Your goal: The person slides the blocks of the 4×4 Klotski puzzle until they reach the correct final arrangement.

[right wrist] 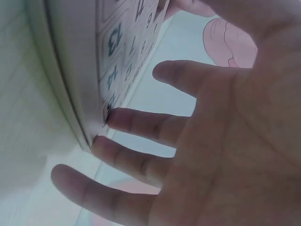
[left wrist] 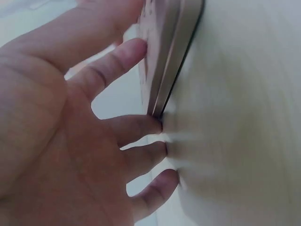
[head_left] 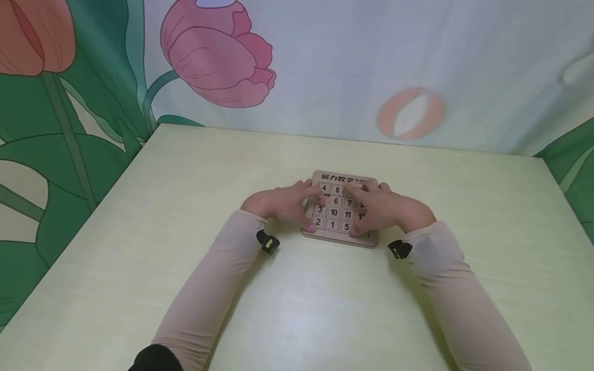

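A flat sliding number puzzle (head_left: 341,212) with printed square tiles lies on the table in the head view. My left hand (head_left: 290,203) is at its left side, the thumb on the lower left corner and the index finger over the left column. In the left wrist view, its other fingers (left wrist: 141,157) rest on the table beside the puzzle's edge. Over the right side is my right hand (head_left: 387,208), thumb near the bottom row. The right wrist view shows its fingers (right wrist: 150,125) spread, two at the puzzle's corner tiles. Both hands hide some tiles.
The pale table (head_left: 315,309) stretches around the puzzle on all sides. Behind it hangs a curtain (head_left: 334,67) printed with flowers and leaves. Black straps (head_left: 267,241) sit at both wrists over light sleeves.
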{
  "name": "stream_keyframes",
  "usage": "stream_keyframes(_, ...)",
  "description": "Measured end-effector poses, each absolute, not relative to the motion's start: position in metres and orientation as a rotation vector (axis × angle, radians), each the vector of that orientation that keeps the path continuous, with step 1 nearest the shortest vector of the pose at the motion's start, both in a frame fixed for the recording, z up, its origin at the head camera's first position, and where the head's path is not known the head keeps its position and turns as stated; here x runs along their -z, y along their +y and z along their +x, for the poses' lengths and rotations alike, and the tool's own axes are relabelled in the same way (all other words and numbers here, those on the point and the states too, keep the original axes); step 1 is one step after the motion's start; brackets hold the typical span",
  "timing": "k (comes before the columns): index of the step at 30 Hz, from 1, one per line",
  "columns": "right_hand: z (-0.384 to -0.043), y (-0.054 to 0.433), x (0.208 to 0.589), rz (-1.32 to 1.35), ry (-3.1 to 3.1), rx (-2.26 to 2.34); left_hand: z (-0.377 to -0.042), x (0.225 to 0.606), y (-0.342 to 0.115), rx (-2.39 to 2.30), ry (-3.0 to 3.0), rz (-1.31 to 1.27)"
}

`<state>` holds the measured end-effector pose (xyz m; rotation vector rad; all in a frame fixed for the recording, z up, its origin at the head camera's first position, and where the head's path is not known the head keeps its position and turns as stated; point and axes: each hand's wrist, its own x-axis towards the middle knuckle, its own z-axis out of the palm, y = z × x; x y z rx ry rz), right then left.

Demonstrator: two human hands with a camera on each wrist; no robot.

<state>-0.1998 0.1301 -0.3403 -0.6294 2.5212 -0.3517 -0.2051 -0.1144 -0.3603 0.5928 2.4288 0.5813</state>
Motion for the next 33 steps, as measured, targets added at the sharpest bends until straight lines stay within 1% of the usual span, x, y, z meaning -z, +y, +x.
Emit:
stream_keyframes(9,-0.193,0.126,0.338,-0.603,2.489,0.288,-0.208,0.359,-0.127,-0.752,2.406,0.576)
stream_keyframes(22,-0.186,0.123,0.339,-0.562,2.510,0.267,-0.206,0.358,-0.121,-0.636,2.470,0.605)
stream_keyframes(33,-0.197,0.134,0.345,-0.520,2.538,0.205,-0.203,0.361,-0.109,-0.500,2.575,0.559)
